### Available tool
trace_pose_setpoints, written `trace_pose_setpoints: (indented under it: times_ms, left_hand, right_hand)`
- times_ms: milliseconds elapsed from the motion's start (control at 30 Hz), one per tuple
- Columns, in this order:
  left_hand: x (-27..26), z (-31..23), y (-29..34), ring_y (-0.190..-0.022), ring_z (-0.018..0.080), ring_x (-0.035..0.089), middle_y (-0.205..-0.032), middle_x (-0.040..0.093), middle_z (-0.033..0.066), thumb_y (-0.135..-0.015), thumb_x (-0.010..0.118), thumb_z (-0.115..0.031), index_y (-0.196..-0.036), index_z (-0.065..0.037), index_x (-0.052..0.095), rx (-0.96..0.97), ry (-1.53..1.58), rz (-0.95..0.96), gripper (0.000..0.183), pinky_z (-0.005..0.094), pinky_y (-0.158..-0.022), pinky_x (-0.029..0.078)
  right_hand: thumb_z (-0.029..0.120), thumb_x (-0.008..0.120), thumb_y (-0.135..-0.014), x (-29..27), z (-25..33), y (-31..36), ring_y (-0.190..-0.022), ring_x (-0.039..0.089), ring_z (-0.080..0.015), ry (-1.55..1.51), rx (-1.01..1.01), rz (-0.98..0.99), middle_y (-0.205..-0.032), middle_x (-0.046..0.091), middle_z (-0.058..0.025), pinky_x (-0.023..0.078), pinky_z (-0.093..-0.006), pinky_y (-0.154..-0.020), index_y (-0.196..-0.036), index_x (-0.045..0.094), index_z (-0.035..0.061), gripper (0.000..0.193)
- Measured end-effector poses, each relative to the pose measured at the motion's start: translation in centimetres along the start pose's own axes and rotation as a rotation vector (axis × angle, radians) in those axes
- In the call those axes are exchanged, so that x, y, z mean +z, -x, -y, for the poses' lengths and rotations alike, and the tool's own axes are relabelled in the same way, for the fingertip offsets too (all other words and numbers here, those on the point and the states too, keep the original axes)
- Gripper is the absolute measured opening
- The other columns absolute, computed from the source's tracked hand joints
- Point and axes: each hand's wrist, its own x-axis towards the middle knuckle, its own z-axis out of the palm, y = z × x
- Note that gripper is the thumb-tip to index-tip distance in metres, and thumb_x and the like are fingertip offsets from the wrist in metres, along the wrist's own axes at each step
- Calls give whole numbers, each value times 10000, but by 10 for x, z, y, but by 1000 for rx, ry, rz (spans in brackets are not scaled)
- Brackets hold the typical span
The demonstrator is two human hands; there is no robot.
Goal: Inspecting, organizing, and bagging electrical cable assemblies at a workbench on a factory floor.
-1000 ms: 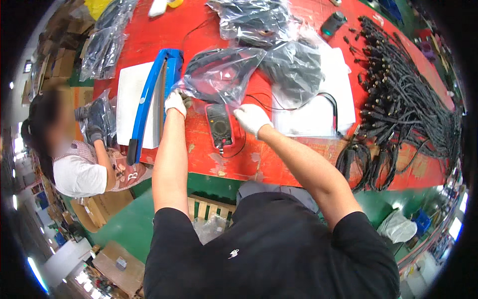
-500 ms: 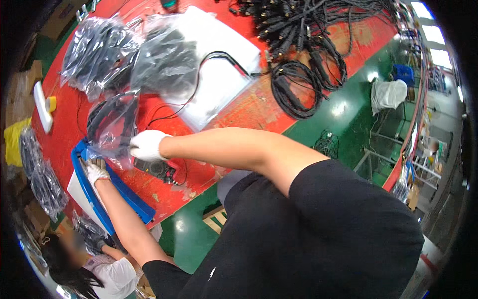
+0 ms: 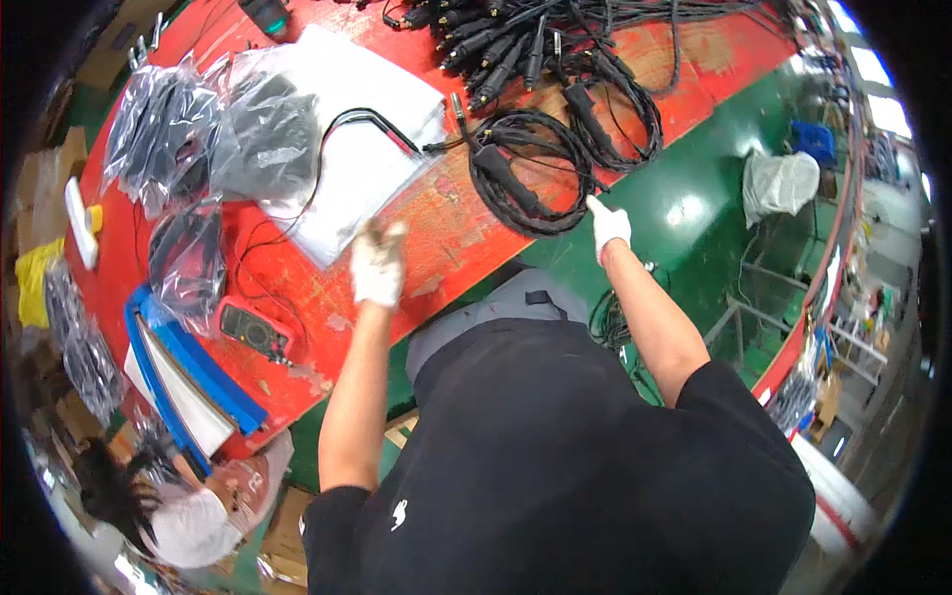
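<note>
My left hand, in a white glove, is over the red table by the lower edge of a stack of clear plastic bags. Its slightly blurred fingers are apart, with nothing visible in them. My right hand, also gloved, is at the table's edge beside a coiled black cable. Its thumb stands apart from the fingers and points at the coil's right side; whether it touches the cable is unclear. A second coiled cable lies just beyond. Black leads with a red part rest on the bags.
A multimeter lies on the table, near a blue-edged holder with white sheets. Bagged black items are at the left; black cables are piled at the far side. A co-worker is at lower left.
Both hands have left the bagged cable and the blue-edged holder and moved right. My right hand has crossed to the coils; my left is now over the table's middle. The view has shifted.
</note>
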Motion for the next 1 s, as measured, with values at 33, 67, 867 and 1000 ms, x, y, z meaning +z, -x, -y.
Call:
trace_pose_setpoints:
  times_ms: [33, 67, 867, 1000]
  left_hand:
    - [35, -24, 12, -1192, 271, 609, -1244, 643, 197, -919, 706, -403, -1425, 14, 474, 43, -6, 52, 695, 369, -1020, 476]
    - [63, -48, 12, -1221, 308, 595, -1309, 603, 231, -895, 720, -449, -1459, 3, 437, -48, -13, 220, 775, 387, -1040, 466]
    - [112, 2, 46, -1251, 437, 489, -1329, 473, 256, -781, 759, -259, -1571, -159, 301, -343, -540, -296, 919, 511, -1060, 429]
    - [83, 24, 52, -1237, 435, 503, -1317, 482, 262, -772, 756, -256, -1564, -162, 321, -370, -522, -382, 908, 502, -1059, 432]
  right_hand:
    - [525, 744, -835, 2, -10, -21, -1184, 621, -336, -15, 73, 117, -1285, 646, -224, 479, -403, -997, -1260, 592, -41, 724]
    - [530, 746, -834, 6, -16, -36, -1146, 637, -344, -2, -31, 230, -1255, 659, -226, 485, -413, -978, -1266, 588, -54, 744]
    - [457, 595, -962, 14, 2, 62, -713, 680, -314, 513, -717, 1574, -864, 714, -167, 549, -433, -692, -991, 671, 27, 438]
    - [450, 664, -877, 23, 44, 70, -1008, 648, -387, 476, -1199, 1010, -1001, 664, -188, 520, -483, -863, -1019, 634, 59, 417]
